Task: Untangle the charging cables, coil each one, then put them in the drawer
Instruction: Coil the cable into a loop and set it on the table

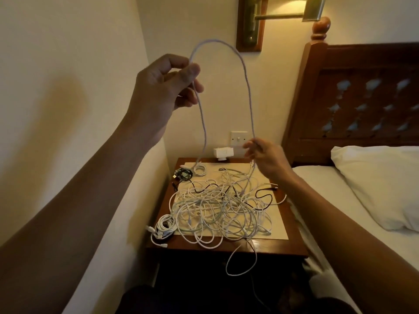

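While the cable tangle [222, 209] sits heaped on the surface [292, 243], right hand [267, 159] pinches one white cable [249, 91] low, left hand [163, 87] high; both grips grasping it. Step: untangling. Next: likely draw its tail free of the heap.

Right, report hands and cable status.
Left hand raised, pinching white cable; right hand pinching same cable lower. Cable arches between them. Below right hand it runs into tangle on nightstand.

A white cable [215, 40] is held arched between the raised left grip [163, 87] and the lower right grip [265, 157]; a tangled cable heap [222, 207] is seen on the bench [283, 245].
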Demonstrator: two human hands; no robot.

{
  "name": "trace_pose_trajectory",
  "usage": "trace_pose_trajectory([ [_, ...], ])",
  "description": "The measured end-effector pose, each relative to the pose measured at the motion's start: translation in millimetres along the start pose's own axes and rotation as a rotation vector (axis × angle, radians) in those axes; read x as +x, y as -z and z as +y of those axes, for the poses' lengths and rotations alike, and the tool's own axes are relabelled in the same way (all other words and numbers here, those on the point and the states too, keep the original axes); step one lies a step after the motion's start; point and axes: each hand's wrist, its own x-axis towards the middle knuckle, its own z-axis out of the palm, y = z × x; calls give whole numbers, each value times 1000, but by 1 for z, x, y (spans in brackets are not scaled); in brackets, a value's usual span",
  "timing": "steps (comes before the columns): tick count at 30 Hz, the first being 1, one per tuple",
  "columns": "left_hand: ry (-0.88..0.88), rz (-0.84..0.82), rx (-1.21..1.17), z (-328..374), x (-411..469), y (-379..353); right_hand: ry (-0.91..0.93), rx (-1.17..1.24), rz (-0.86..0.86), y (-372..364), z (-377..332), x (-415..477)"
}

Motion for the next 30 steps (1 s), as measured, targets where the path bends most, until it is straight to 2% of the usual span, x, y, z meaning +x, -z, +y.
trace_pose_trajectory([
  [3, 25, 81, 42, -6, -6, 10, -15, -84, 3, 48, 8, -13],
  [6, 66, 109, 29, -13, -15, 6, -90, -190, -133, 83, 12, -38],
  [8, 84, 75, 61, -16, -23, -2, -138, -249, -276, 101, 10, -59],
  [10, 92, -24, 147, -20, -35, -16, -165, -194, -370, 110, 0, -79],
  [14, 119, -240, 305, -23, -62, -58, -30, 7, -303, 97, -47, -107],
  [18, 100, -282, 413, -22, -80, -79, 99, -89, -372, 72, -80, -123],
  [20, 141, -292, 447, -24, -89, -72, 84, -16, -323, 75, -80, -127],
  [25, 360, -465, 448, -36, -130, -31, -25, 230, -77, 111, -66, -124],
  [27, 387, -416, 432, -38, -139, -17, -41, 156, -60, 122, -58, -123],
  [30, 421, -274, 304, -29, -143, -12, -90, -139, -228, 125, -46, -126],
])
